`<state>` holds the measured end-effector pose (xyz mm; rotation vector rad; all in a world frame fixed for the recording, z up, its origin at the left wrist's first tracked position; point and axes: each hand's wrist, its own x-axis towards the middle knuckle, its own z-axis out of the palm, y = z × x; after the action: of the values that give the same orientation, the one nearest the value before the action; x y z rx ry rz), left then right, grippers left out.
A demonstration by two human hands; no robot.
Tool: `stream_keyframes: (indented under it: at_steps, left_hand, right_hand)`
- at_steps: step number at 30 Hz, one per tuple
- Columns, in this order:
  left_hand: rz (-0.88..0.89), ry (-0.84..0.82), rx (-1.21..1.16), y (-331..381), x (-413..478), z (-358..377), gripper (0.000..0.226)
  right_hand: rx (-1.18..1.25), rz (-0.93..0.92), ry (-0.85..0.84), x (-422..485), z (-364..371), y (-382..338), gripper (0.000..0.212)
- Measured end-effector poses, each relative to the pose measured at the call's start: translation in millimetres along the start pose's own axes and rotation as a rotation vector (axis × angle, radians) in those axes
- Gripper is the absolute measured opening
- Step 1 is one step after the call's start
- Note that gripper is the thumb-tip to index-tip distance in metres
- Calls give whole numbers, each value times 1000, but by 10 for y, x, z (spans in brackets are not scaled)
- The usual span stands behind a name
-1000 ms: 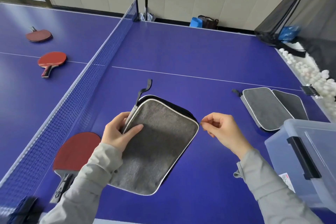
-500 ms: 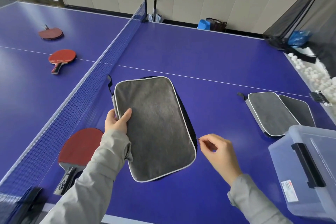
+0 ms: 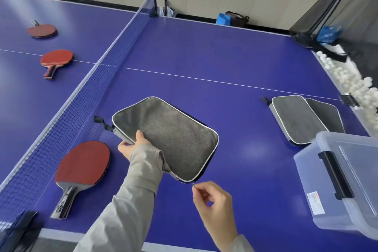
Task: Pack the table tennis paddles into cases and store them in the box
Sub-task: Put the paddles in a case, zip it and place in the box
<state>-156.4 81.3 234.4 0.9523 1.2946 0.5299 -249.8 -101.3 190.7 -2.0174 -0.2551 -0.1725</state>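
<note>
Box: clear plastic box (image 3: pixel 343 186) at the table's right near corner; lid on with a black latch; contents cannot be made out
Held case: grey case (image 3: pixel 169 137) with white piping, tilted above the blue table (image 3: pixel 204 51); whether a paddle is inside cannot be told
Other cases: two grey cases (image 3: pixel 296 118) lying flat and overlapping, just beyond the box
Paddles: nearest red paddle (image 3: pixel 81 165) flat beside the net (image 3: pixel 81 96), just left of the left hand; two more paddles (image 3: pixel 55 59) well apart across the net
Left hand: left hand (image 3: pixel 133 145) clamped on the case's left edge, thumb on top
Right hand: right hand (image 3: pixel 212 200) fingers pinched together on the zip pull (image 3: pixel 193 183) at the case's near corner
</note>
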Motion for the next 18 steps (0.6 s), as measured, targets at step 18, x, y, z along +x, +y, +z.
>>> stream_keyframes:
  at_steps: [18]
  left_hand:
    - [-115,-566,146,-303,267,-112,24]
  right_hand:
    - [601,624,133,592,-783,238,28]
